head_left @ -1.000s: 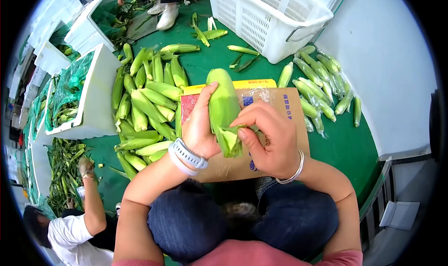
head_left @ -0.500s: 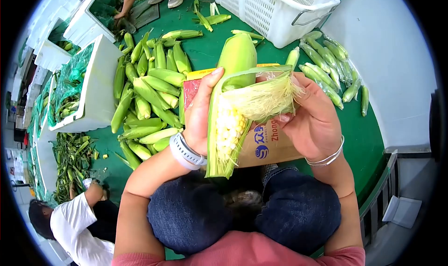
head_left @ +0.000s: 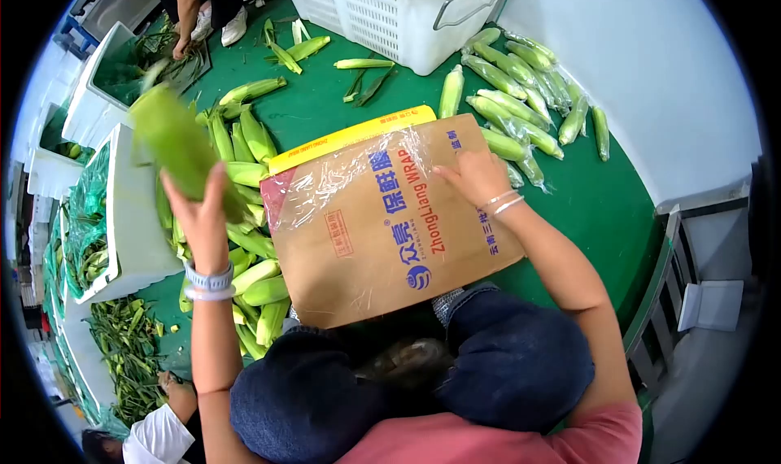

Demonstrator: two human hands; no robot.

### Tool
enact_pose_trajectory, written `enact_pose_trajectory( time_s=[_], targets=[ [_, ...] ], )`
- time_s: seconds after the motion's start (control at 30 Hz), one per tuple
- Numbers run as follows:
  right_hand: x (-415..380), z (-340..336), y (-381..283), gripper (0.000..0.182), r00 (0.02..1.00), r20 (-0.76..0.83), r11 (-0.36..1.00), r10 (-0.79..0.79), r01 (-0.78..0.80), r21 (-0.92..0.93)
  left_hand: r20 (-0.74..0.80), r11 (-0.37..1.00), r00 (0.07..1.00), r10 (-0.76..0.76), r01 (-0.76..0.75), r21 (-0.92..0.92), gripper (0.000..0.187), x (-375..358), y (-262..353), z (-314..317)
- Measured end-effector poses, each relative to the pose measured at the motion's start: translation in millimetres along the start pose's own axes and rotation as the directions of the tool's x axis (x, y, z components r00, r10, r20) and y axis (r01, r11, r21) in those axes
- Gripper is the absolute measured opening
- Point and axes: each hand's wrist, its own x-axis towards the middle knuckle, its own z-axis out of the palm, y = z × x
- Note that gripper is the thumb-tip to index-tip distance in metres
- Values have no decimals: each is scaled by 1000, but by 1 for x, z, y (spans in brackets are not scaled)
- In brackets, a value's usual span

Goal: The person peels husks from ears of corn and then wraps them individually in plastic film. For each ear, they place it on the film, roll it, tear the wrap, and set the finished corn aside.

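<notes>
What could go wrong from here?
The ear at the left hand is blurred, its grip unclear: it might drop or hit the white box instead of joining the pile. The right hand is over the carton, where a hard push could shift it. Shiny film there might snag.

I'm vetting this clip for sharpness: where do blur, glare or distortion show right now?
Head view: motion blur smears the corn at the left hand; head view: glare whitens patches of the carton; head view: fisheye distortion curves the edge of the floor.
</notes>
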Motion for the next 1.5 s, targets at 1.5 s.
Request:
enact_pose_trajectory(
  time_s=[1.5],
  targets=[
    [11, 18, 35, 37, 908, 412, 966, 72, -167, 199, 747, 634, 664, 20, -586, 504, 58, -3, -87, 82]
  ],
)
